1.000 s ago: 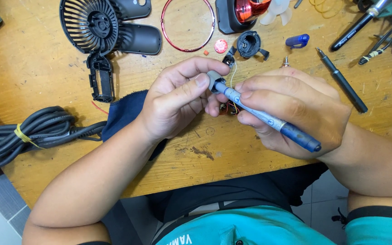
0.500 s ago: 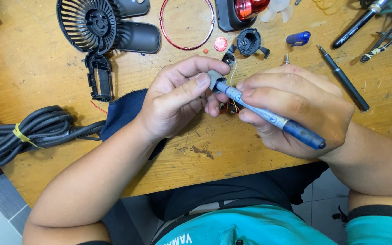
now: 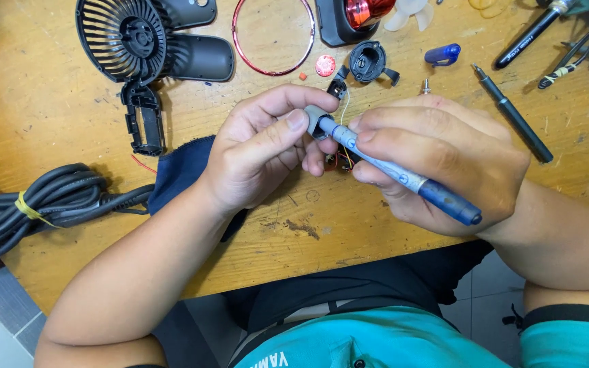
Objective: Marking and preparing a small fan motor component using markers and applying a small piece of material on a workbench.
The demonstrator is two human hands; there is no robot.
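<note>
I hold a small grey part point(image 3: 318, 123) over the middle of the wooden surface point(image 3: 49, 102), a little toward its near edge. My left hand point(image 3: 260, 146) is closed on it, thumb and forefinger pinching its sides. Thin coloured wires point(image 3: 341, 158) hang just below it between my hands; what they join to is hidden. My right hand point(image 3: 444, 160) is closed around a blue-handled tool point(image 3: 403, 176), gripped like a pen, its tip touching the grey part and its dark blue end pointing toward the near right.

Under my left wrist lies a dark blue cloth point(image 3: 178, 174), partly covered by my arm. Just beyond my hands, toward the far edge, lie a small black round housing point(image 3: 368, 61), a little red disc point(image 3: 325, 65) beside it, and a small blue cap point(image 3: 442, 54). A red wire ring point(image 3: 240, 51) lies flat near the far edge, with nothing inside it but bare wood. To its left is a black fan grille with its body point(image 3: 121, 37), and a black frame piece point(image 3: 143, 119) just in front of that. A black pen-like tool point(image 3: 512, 112) lies toward the right side. A coil of black cable point(image 3: 42, 208), bound with a yellow tie, hangs off the left edge.
</note>
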